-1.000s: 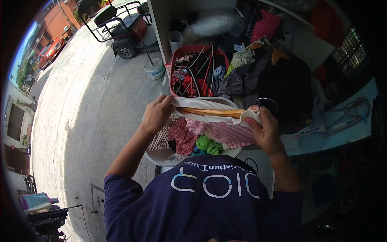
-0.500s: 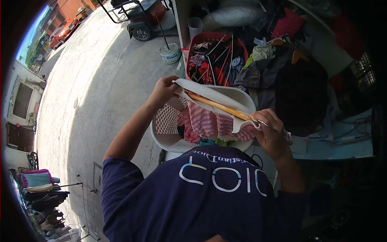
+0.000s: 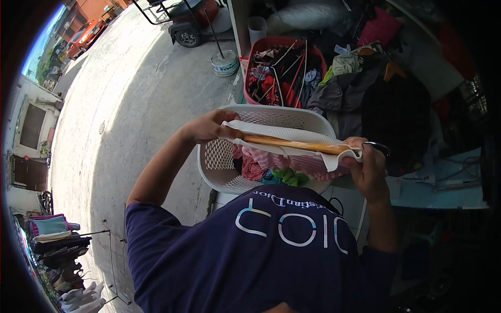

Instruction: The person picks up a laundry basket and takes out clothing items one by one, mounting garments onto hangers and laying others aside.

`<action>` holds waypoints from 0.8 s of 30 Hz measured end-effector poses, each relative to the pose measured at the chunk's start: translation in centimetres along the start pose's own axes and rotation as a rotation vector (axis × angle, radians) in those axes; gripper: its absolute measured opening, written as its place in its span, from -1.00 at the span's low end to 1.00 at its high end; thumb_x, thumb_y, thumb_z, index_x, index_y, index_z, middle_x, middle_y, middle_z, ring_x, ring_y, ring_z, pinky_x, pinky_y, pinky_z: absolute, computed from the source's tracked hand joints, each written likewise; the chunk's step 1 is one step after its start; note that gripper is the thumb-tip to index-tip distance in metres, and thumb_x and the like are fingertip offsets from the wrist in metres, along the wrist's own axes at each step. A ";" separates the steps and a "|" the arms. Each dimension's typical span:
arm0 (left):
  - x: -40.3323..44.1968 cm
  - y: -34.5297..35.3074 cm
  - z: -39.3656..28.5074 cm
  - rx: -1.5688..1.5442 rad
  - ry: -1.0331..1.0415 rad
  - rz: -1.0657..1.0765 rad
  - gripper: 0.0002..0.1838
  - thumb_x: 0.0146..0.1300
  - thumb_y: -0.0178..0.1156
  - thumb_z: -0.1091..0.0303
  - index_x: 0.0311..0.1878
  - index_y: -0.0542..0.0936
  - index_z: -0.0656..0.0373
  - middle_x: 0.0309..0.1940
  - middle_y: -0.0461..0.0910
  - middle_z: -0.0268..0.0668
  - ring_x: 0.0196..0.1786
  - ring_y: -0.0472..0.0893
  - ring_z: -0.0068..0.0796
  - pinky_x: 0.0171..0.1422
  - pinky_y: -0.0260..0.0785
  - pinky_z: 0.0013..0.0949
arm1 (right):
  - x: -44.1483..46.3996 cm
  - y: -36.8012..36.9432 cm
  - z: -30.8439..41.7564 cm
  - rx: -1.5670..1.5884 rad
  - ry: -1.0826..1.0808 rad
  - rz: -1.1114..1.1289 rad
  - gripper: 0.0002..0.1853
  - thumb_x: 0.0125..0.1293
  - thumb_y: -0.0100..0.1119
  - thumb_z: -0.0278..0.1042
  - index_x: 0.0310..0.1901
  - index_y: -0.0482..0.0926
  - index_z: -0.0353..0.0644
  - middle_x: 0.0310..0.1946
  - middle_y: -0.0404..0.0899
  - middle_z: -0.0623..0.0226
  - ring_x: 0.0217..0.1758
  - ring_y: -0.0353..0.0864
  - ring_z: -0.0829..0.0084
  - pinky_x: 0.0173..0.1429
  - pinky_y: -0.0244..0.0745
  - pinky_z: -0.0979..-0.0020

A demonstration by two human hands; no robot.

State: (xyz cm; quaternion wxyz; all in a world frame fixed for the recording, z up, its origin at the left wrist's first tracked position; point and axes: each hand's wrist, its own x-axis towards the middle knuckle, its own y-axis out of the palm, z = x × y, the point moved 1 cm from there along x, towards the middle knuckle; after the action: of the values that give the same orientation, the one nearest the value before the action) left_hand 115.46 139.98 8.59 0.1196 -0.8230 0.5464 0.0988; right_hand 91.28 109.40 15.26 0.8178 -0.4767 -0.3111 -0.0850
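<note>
A wooden hanger (image 3: pixel 297 144) lies inside the opening of a pink-and-white striped garment (image 3: pixel 266 155) with a white ribbed edge (image 3: pixel 282 130). My left hand (image 3: pixel 215 127) is closed on the left end of that ribbed edge. At the other end, my right hand (image 3: pixel 367 169) grips the hanger and the cloth around it, close to the metal hook (image 3: pixel 380 148). Both hold the garment stretched above a white perforated laundry basket (image 3: pixel 207 175), where red striped and green clothes (image 3: pixel 288 177) show. Part of the hanger is hidden by cloth and fingers.
Behind stands a red basket (image 3: pixel 324 65) filled with clothes and hangers. Dark clothes (image 3: pixel 394 112) are piled to its right, with an orange hanger (image 3: pixel 394 71) on top. A pole in a round base (image 3: pixel 225 63) stands on the concrete. Garments hang on a rack (image 3: pixel 62 245) at lower left.
Both hands have shifted to the right with the garment, my left hand also lower. The hanger now lies more level, and the striped cloth hangs less spread over the basket.
</note>
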 end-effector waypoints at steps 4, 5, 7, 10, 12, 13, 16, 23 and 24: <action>-0.4 0.0 -0.1 -0.019 -0.057 -0.101 -0.59 0.13 0.33 0.43 0.04 0.50 0.35 -0.13 0.58 -0.21 -0.03 0.56 -0.44 -0.07 0.47 -0.40 | 0.1 0.5 0.1 -0.020 0.017 -0.012 -0.60 0.25 0.27 -0.28 -0.01 0.38 -0.31 -0.20 0.61 0.09 -0.20 0.69 0.11 -0.16 0.57 0.25; -0.6 0.1 0.1 -0.038 -0.047 -0.158 -0.59 0.12 0.34 0.43 0.02 0.50 0.34 -0.14 0.59 -0.20 -0.04 0.56 -0.44 -0.11 0.48 -0.38 | -0.1 0.6 -0.1 -0.002 0.027 -0.024 -0.60 0.24 0.27 -0.28 -0.01 0.39 -0.31 -0.20 0.61 0.08 -0.20 0.69 0.10 -0.17 0.57 0.25; -0.4 0.2 0.1 0.114 0.004 -0.291 -0.60 0.06 0.37 0.45 -0.02 0.50 0.31 -0.15 0.59 -0.17 -0.05 0.58 -0.39 -0.14 0.49 -0.32 | -0.3 0.8 -0.7 0.028 0.046 -0.051 -0.60 0.23 0.28 -0.30 -0.01 0.39 -0.31 -0.20 0.61 0.07 -0.21 0.69 0.09 -0.18 0.58 0.25; -0.3 0.6 0.7 0.567 0.106 -0.476 -0.60 -0.03 0.38 0.50 -0.09 0.48 0.28 -0.18 0.58 -0.12 -0.07 0.61 -0.24 -0.14 0.49 -0.24 | -0.3 0.9 -0.4 -0.070 -0.010 -0.061 -0.61 0.22 0.29 -0.31 -0.03 0.41 -0.32 -0.20 0.60 0.05 -0.23 0.68 0.08 -0.22 0.59 0.26; 0.3 0.3 1.7 0.811 0.169 -0.545 -0.61 -0.06 0.36 0.56 -0.12 0.47 0.26 -0.24 0.56 -0.11 -0.10 0.62 -0.14 -0.13 0.48 -0.23 | -0.1 1.2 -0.1 -0.061 -0.060 0.004 -0.63 0.21 0.30 -0.32 -0.06 0.42 -0.33 -0.20 0.60 0.07 -0.23 0.68 0.10 -0.23 0.60 0.28; 0.6 0.2 1.9 0.856 0.171 -0.539 -0.61 -0.08 0.36 0.56 -0.13 0.48 0.26 -0.24 0.56 -0.10 -0.10 0.61 -0.10 -0.12 0.47 -0.22 | 0.1 1.3 0.1 -0.059 -0.085 0.034 -0.64 0.20 0.30 -0.32 -0.07 0.43 -0.33 -0.20 0.60 0.07 -0.23 0.68 0.10 -0.23 0.60 0.29; 1.1 0.3 2.1 0.967 0.175 -0.544 -0.63 -0.13 0.36 0.57 -0.18 0.52 0.26 -0.26 0.55 -0.09 -0.09 0.59 -0.04 -0.08 0.46 -0.20 | 0.6 2.0 0.4 -0.126 -0.151 0.132 -0.69 0.18 0.29 -0.37 -0.12 0.45 -0.31 -0.27 0.56 0.13 -0.29 0.66 0.15 -0.26 0.60 0.29; -0.5 2.4 -5.8 0.967 0.178 -0.278 -0.68 -0.05 0.38 0.49 -0.14 0.65 0.22 -0.17 0.58 -0.08 -0.05 0.60 -0.12 -0.05 0.48 -0.23 | 1.5 1.8 -1.4 -0.004 0.018 0.024 -0.71 0.27 0.22 -0.35 -0.06 0.44 -0.30 -0.28 0.57 0.18 -0.28 0.66 0.16 -0.27 0.55 0.28; -1.2 3.1 -8.0 0.954 0.126 -0.210 -0.69 0.01 0.38 0.44 -0.12 0.66 0.22 -0.14 0.59 -0.07 -0.04 0.60 -0.14 -0.05 0.48 -0.24 | 1.9 1.2 -1.5 0.041 0.051 -0.027 -0.71 0.29 0.21 -0.34 -0.06 0.44 -0.31 -0.28 0.57 0.17 -0.27 0.67 0.16 -0.25 0.55 0.29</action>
State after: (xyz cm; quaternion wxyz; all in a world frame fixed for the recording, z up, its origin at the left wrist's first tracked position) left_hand 112.36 137.46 16.28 0.4593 -0.7317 0.4508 -0.2248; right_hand 93.99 109.10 14.97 0.8338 -0.4532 -0.2983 -0.1017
